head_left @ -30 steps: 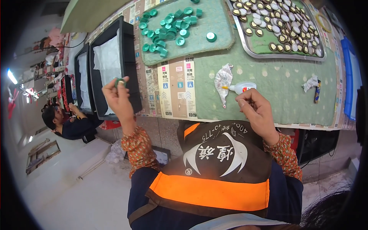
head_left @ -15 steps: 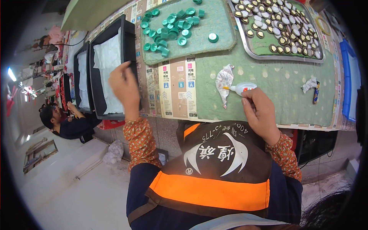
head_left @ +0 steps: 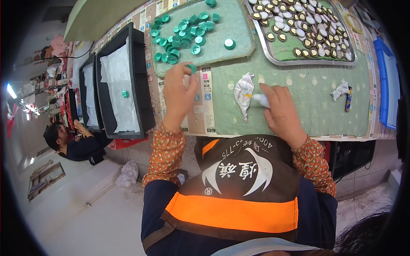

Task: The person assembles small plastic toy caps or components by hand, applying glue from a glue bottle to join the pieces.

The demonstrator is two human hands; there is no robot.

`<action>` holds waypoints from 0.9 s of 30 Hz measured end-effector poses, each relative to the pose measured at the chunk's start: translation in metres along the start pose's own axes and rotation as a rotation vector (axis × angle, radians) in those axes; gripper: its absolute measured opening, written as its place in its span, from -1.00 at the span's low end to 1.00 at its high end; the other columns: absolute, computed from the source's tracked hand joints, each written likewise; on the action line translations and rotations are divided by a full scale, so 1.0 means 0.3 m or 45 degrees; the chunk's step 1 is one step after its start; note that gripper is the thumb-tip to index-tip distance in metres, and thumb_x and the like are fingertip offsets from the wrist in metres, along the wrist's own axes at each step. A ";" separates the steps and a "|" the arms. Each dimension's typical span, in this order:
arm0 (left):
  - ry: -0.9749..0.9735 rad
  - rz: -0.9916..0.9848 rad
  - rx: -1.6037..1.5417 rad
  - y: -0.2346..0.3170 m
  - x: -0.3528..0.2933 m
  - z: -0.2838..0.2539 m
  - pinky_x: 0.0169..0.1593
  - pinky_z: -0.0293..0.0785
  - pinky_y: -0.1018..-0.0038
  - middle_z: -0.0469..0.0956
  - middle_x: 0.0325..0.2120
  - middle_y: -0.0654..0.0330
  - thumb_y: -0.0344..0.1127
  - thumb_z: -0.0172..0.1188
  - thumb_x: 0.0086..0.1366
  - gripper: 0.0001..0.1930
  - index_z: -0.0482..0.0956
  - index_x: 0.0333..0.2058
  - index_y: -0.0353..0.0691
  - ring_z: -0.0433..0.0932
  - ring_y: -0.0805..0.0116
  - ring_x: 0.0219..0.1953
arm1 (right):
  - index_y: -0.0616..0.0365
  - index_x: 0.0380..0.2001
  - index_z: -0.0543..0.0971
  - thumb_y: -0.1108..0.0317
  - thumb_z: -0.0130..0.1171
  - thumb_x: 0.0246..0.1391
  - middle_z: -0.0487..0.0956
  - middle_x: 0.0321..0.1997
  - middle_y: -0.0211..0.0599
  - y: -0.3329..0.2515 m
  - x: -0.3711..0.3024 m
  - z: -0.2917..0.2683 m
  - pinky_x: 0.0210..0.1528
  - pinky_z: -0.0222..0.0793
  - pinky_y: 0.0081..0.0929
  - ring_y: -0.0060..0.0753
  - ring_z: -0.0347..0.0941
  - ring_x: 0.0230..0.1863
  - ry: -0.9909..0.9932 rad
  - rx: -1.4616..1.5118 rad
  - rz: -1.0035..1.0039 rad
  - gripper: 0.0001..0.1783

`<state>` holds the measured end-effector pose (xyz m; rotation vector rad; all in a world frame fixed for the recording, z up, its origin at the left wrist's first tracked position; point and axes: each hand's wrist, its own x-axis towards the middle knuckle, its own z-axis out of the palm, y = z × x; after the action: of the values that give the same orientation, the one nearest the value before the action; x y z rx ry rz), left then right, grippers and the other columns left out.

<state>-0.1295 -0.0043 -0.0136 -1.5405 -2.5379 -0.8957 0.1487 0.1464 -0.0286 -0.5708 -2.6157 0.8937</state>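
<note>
My left hand [head_left: 180, 94] is raised by the front edge of a pale green mat [head_left: 235, 32], pinching a small green fluted cap [head_left: 191, 68] between thumb and fingertips. Many similar green caps [head_left: 184, 42] lie loose on that mat. My right hand [head_left: 282, 112] is closed around a small translucent squeeze bottle [head_left: 262, 100], which it partly hides. The bottle's yellow nozzle points left and rests on a crumpled, spotted white cloth [head_left: 244, 90]. One green cap [head_left: 125, 94] sits on the white paper lining a long black tray [head_left: 145, 91] at the left.
A metal-rimmed tray [head_left: 307, 62] of dark-edged round caps stands at the far right. A small tube [head_left: 349, 100] lies beside crumpled tissue [head_left: 340, 91]. Farther right is a blue tray [head_left: 380, 81]. Another black tray [head_left: 83, 85] and a seated person [head_left: 77, 143] are at the left.
My left hand has moved right from the black tray to the green mat and now holds a cap. A green cap now shows in the tray. My right hand has closed farther over the bottle.
</note>
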 end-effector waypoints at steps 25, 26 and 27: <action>-0.991 -0.909 -1.895 0.293 -0.218 0.066 0.05 0.58 0.41 0.55 -0.05 0.15 -0.30 0.11 0.50 -0.63 0.29 0.19 -0.21 0.59 0.39 -0.06 | 0.14 -0.05 0.45 0.40 0.26 0.11 0.59 -0.22 0.03 -0.138 0.007 0.001 -0.21 0.51 -0.19 0.16 0.60 -0.23 0.043 0.753 0.399 -0.66; -0.972 -0.932 -1.939 0.293 -0.220 0.067 0.07 0.59 0.40 0.55 -0.04 0.15 -0.29 0.10 0.51 -0.63 0.30 0.19 -0.20 0.59 0.39 -0.06 | 0.14 -0.05 0.45 0.40 0.26 0.11 0.59 -0.22 0.03 -0.139 0.007 -0.003 -0.21 0.51 -0.19 0.16 0.60 -0.23 0.041 0.753 0.400 -0.66; -0.972 -0.933 -1.940 0.292 -0.221 0.066 0.07 0.59 0.40 0.55 -0.04 0.15 -0.29 0.10 0.51 -0.63 0.30 0.19 -0.20 0.59 0.39 -0.06 | 0.15 -0.04 0.46 0.40 0.27 0.12 0.60 -0.20 0.02 -0.139 0.006 -0.009 -0.20 0.51 -0.20 0.14 0.61 -0.22 0.048 0.785 0.408 -0.65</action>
<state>-0.0187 -0.0180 -0.0119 -0.9247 -2.9120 -3.4702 0.1370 0.1184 0.0002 -0.8182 -2.0698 1.6740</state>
